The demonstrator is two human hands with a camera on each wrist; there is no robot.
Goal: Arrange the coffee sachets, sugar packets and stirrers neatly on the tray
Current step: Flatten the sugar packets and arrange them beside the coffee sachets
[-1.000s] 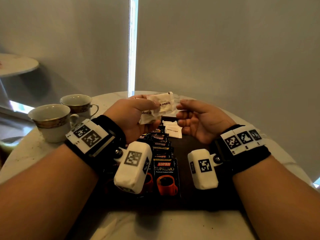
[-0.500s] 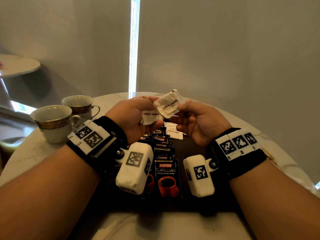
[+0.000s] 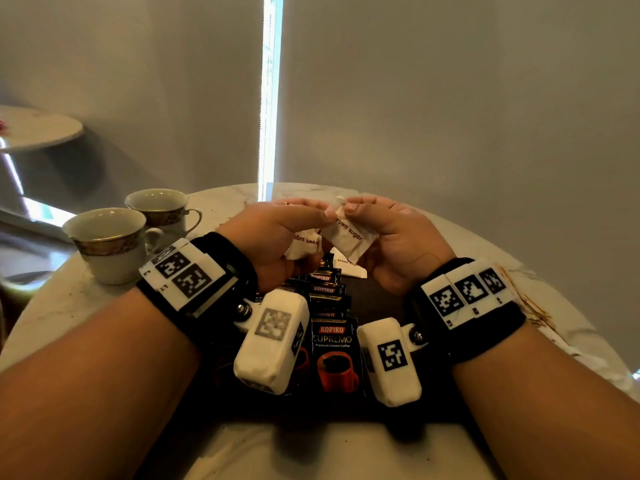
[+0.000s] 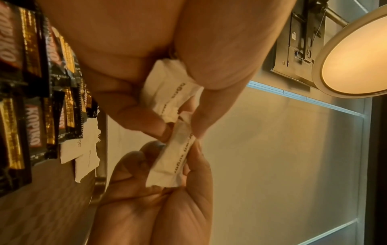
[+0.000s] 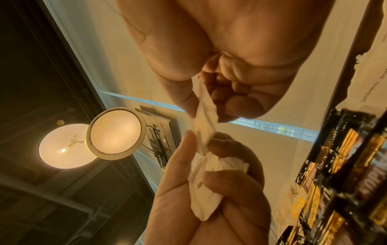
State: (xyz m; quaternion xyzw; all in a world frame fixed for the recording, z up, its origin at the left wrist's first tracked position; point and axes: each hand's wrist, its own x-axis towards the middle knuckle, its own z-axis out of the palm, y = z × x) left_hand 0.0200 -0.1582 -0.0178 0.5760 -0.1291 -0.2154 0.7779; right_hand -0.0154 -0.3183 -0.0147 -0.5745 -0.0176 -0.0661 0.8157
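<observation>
Two white sugar packets printed "brown sugar" are held up at the centre of the head view, above the far end of a dark tray (image 3: 381, 299). The right hand (image 3: 398, 244) pinches one sugar packet (image 3: 348, 237) between thumb and curled fingers; the left hand (image 3: 273, 237) grips the other, crumpled packet (image 3: 304, 242) in its curled fingers, and its thumb and forefinger also pinch the top edge of the right hand's packet, so the fingertips of both hands meet there. More sugar packets (image 3: 349, 266) lie flat on the tray just below the hands. Toward the lower centre of the frame, black Kopiko coffee sachets (image 3: 334, 344) lie in an overlapping row on the tray, the nearest showing a red cup. The tray rests on a round, pale marble tabletop (image 3: 62, 306). At the middle left stand two cream teacups (image 3: 110, 240) with patterned bands, close together. Both wrists wear black bands with white marker blocks. Grey blinds fill the upper frame.
</observation>
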